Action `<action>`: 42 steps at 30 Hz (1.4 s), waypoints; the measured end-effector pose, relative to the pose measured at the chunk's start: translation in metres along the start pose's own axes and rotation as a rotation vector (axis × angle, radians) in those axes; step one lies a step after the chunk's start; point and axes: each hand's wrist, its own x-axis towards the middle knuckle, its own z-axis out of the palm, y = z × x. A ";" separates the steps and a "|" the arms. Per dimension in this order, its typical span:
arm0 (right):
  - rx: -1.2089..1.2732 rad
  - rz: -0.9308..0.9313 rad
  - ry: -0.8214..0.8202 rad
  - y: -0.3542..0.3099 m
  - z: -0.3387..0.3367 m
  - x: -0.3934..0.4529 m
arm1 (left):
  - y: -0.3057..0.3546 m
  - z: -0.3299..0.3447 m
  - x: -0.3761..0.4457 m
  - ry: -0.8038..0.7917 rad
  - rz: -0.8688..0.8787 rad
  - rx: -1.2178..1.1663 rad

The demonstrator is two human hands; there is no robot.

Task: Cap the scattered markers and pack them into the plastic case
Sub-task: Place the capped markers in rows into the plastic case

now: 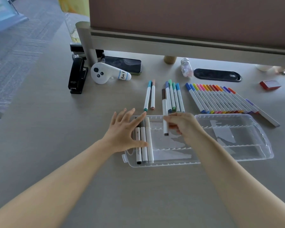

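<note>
Currently the right hand (182, 125) pinches a brown marker (164, 112) at frame centre above the plastic case (171, 162); it should go flat beside the three packed markers (144, 145), which the spread, empty left hand (124, 130) steadies.

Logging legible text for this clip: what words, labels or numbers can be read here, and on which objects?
"Hoo" plus one unclear mark: handwritten label on the white controller.
"arker", start hidden by the left hand: marker in the plastic case.
Stapler brand, red box and loose-marker print: too small to read.
</note>
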 end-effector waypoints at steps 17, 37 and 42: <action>-0.691 -0.016 -0.051 0.021 0.020 -0.006 | -0.002 -0.006 -0.018 0.043 -0.097 -0.081; -0.683 -0.295 0.385 -0.024 0.040 0.075 | 0.006 0.005 -0.003 -0.024 -0.102 0.118; -0.775 -0.282 0.475 -0.029 0.049 0.091 | 0.004 0.009 -0.002 -0.019 -0.093 0.097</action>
